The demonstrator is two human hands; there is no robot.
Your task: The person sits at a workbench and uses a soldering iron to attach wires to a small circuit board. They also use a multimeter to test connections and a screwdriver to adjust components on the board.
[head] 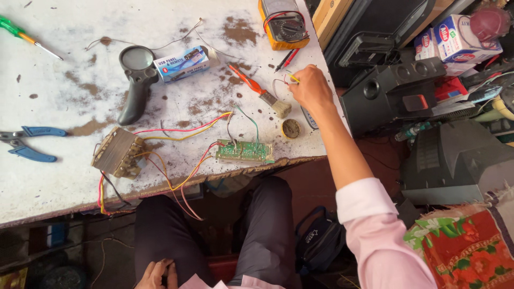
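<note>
My right hand [310, 88] reaches across the worn white workbench [64, 64] and pinches the end of a thin yellow wire [293, 78] near the table's right edge. A small brush with an orange handle [261, 91] lies just left of it, and a small round tin [291, 128] sits below it. A green circuit board [244, 152] with coloured wires rests at the front edge, wired to a metal transformer [118, 152]. My left hand [156, 274] rests on my thigh at the bottom, fingers curled, holding nothing I can see.
An orange multimeter [284, 22] with probes lies at the back right. A black magnifying glass [136, 80], a small blue box [182, 64], blue pliers [29, 142] and a green screwdriver [24, 36] lie to the left. Speakers [393, 91] and clutter fill the right side.
</note>
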